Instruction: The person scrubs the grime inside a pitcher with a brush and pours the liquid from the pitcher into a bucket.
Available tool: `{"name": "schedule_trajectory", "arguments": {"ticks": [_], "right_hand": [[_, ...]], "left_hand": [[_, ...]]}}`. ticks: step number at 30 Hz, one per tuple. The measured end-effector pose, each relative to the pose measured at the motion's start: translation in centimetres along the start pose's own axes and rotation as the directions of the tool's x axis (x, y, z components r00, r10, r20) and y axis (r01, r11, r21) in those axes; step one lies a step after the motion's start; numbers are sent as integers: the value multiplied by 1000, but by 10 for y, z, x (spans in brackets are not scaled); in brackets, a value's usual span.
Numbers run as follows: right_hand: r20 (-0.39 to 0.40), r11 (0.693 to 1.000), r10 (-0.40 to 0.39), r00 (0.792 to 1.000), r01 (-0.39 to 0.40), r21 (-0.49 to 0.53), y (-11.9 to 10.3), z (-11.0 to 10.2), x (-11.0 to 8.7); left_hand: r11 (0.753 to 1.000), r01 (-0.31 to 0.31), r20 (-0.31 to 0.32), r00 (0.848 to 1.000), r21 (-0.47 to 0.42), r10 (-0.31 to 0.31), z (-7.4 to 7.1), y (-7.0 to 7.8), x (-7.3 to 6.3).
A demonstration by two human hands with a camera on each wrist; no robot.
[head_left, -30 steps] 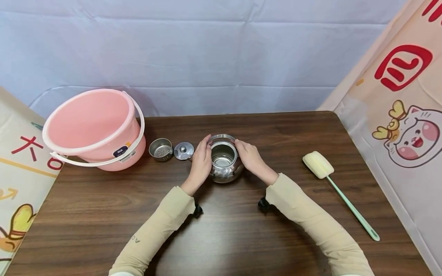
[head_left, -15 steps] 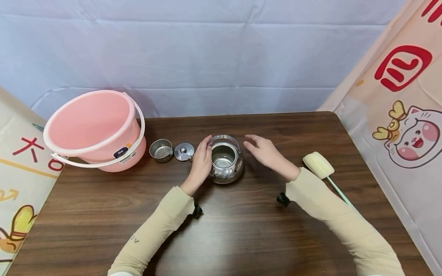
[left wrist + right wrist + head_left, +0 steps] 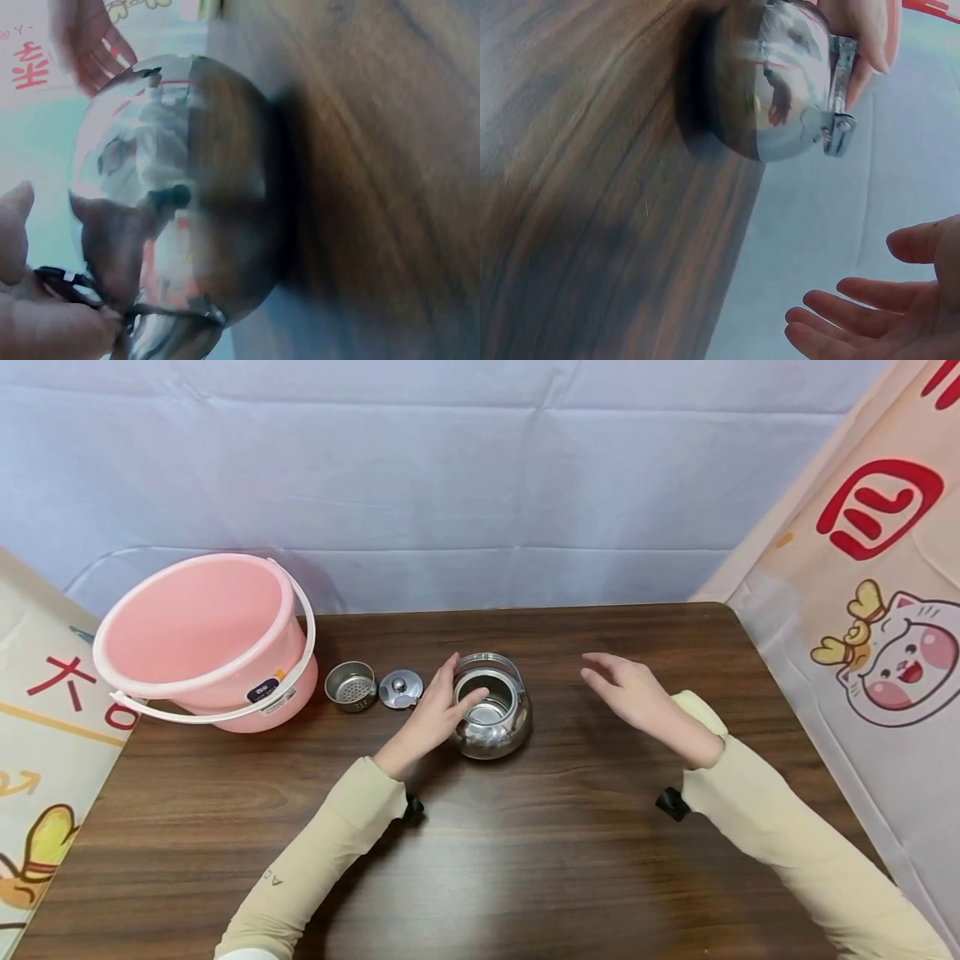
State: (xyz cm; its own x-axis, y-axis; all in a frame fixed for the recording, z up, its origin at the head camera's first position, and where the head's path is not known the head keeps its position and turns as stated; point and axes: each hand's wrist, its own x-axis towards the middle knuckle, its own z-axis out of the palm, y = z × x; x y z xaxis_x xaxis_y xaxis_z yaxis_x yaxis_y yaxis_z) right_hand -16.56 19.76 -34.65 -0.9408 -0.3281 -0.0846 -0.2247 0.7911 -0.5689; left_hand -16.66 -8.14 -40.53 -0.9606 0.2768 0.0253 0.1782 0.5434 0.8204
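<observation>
A shiny steel teapot (image 3: 491,731), its top uncovered, stands mid-table with its bail handle (image 3: 487,658) leaning to the far side. Against the pot's left side lies my left hand (image 3: 431,718), fingers stretched out and thumb spread over the opening. In the left wrist view, fingers (image 3: 52,330) touch the pot near its spout (image 3: 172,334). My right hand (image 3: 630,693) hovers to the right, apart from the pot, fingers extended and holding nothing. Left of the pot lie a lid (image 3: 400,685) with a knob and a perforated strainer (image 3: 351,687).
A pink bucket (image 3: 225,693) with a white handle stands at the table's back left. A yellow sponge brush (image 3: 703,710) lies at the right, largely hidden under my right forearm. Light cloth (image 3: 450,485) hangs behind the brown table (image 3: 525,860).
My right hand has left the pot's right side and moved rightward, now covering much of the brush. My left thumb has spread out over the pot's opening. The teapot has stayed put.
</observation>
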Motion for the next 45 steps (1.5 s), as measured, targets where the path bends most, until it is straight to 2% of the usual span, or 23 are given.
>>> {"name": "schedule_trajectory", "arguments": {"ticks": [5,10,13,25,45], "right_hand": [[-14,999,-2,1000,1,-37,2,-12,-11],[-4,998,4,1000,-4,-69,6,-23,-19],[1,996,8,1000,-7,-89,9,-28,-25],[21,984,59,998,-55,-168,27,-43,-44],[-9,970,126,992,-125,-207,71,-45,-76]], "left_hand": [[998,14,113,993,67,-22,-7,2,-1],[985,-47,176,984,167,17,-11,2,-1],[979,-80,198,979,186,42,-12,2,-2],[971,-136,229,969,197,90,-16,2,-2],[968,-145,238,967,206,94,-16,0,0]]}}
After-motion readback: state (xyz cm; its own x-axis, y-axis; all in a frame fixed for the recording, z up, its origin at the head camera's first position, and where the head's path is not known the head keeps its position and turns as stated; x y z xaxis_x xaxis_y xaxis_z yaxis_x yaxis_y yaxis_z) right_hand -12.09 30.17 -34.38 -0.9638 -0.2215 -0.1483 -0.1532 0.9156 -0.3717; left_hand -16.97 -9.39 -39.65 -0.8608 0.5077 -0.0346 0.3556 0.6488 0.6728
